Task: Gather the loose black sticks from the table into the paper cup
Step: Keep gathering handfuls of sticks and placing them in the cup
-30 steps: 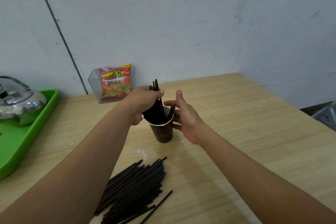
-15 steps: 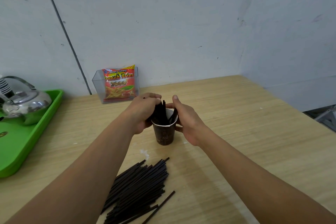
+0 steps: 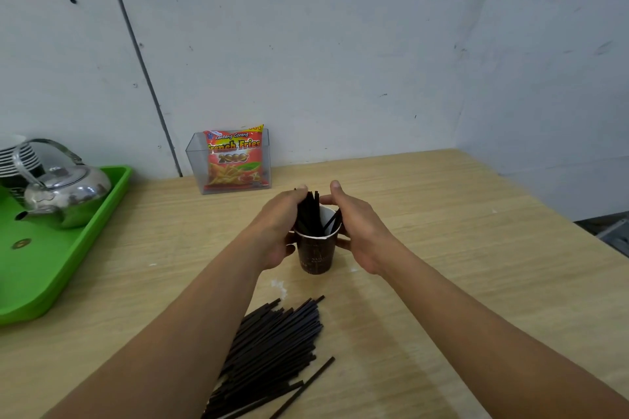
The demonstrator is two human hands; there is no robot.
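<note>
A dark brown paper cup point(image 3: 316, 255) stands upright at the middle of the wooden table. A bundle of black sticks point(image 3: 310, 211) stands inside it, their tops poking above the white rim. My left hand point(image 3: 279, 224) wraps the cup's left side, its fingers closed on that bundle. My right hand point(image 3: 360, 231) cups the right side of the cup, thumb over the rim. A large pile of loose black sticks point(image 3: 272, 350) lies on the table in front of the cup, between my forearms.
A green tray point(image 3: 51, 269) with a steel kettle point(image 3: 64, 192) sits at the left. A clear box holding a snack packet point(image 3: 233, 160) stands against the wall behind the cup. The table's right edge runs diagonally at far right.
My left hand has lowered the bundle of sticks down into the cup. My right hand has closed in from beside the cup onto its right side.
</note>
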